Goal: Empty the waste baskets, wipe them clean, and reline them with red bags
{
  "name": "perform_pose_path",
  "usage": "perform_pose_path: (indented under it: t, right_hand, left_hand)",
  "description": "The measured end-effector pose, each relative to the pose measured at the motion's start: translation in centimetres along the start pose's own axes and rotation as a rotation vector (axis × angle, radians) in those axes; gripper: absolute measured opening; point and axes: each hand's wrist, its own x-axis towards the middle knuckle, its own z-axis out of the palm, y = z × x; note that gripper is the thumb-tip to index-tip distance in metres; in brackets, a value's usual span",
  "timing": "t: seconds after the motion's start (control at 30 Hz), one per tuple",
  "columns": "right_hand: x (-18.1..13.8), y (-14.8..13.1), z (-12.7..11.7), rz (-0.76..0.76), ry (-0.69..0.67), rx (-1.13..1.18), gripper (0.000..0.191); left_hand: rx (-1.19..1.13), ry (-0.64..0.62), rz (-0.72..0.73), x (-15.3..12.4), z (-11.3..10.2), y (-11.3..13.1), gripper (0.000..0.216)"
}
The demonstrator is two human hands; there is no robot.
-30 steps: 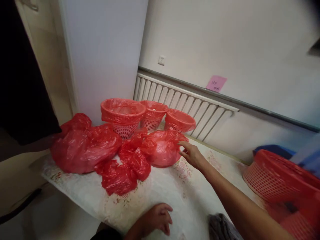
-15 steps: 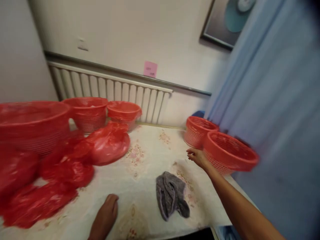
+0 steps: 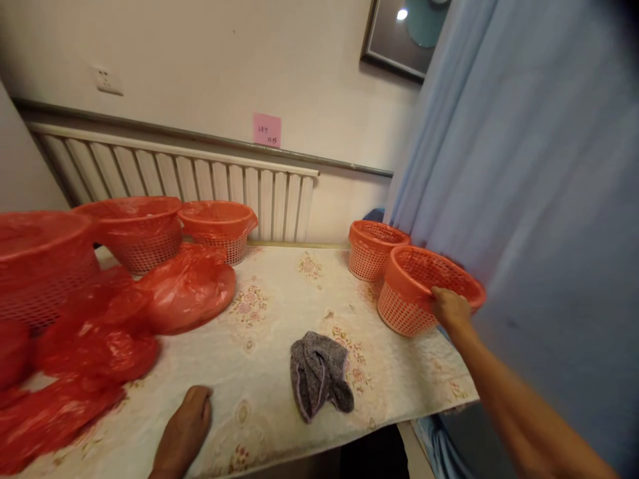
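My right hand (image 3: 450, 309) reaches to the front right and is closed on the rim of a red-orange plastic basket (image 3: 407, 303). This basket has lattice sides and stands at the table's right edge. Just behind it, to the left, is a smaller basket of the same kind (image 3: 368, 259). My left hand (image 3: 188, 419) rests in a loose fist on the tablecloth near the front edge, with nothing visible in it. Between my hands a crumpled grey cloth (image 3: 319, 372) with a pale purple edging lies on the table (image 3: 279, 293).
On the left stand several baskets lined with red plastic bags, among them a small one (image 3: 217, 229). Red plastic bags (image 3: 190, 289) lie in front of them. A radiator (image 3: 224, 183) and a pink note (image 3: 267, 130) are at the wall. A blue curtain (image 3: 524, 166) hangs on the right.
My right hand has moved from beside the larger right basket onto its rim and closed there. The view has swung to the right. My left hand stays in a fist on the table.
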Motion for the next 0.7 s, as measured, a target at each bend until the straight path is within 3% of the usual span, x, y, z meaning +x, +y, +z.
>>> perform_pose_path:
  t: [0.17, 0.27, 0.37, 0.53, 0.7]
  right_hand:
    - [-2.5, -2.7, -3.9, -0.163, 0.282, 0.122, 0.013]
    - [-3.3, -5.5, -7.0, -0.327, 0.413, 0.331, 0.026]
    - [-4.2, -9.2, -9.6, -0.488, 0.482, 0.509, 0.034]
    - [-7.4, -16.7, -12.4, -0.67, 0.498, 0.662, 0.031]
    - [-12.1, -23.4, -13.1, -0.895, 0.399, 0.773, 0.021]
  left_hand:
    - [-0.06, -0.03, -0.06, -0.5, -1.0, 1.6, 0.014]
    - [-0.325, -0.006, -0.187, -0.6, -1.7, 2.6, 0.01]
    - [-0.415, 0.037, -0.29, -0.6, -2.0, 3.2, 0.008]
    - [-0.653, 0.021, -0.444, -0.6, -3.3, 4.5, 0.012]
    - [-0.917, 0.085, -0.469, -1.4, -8.2, 7.9, 0.036]
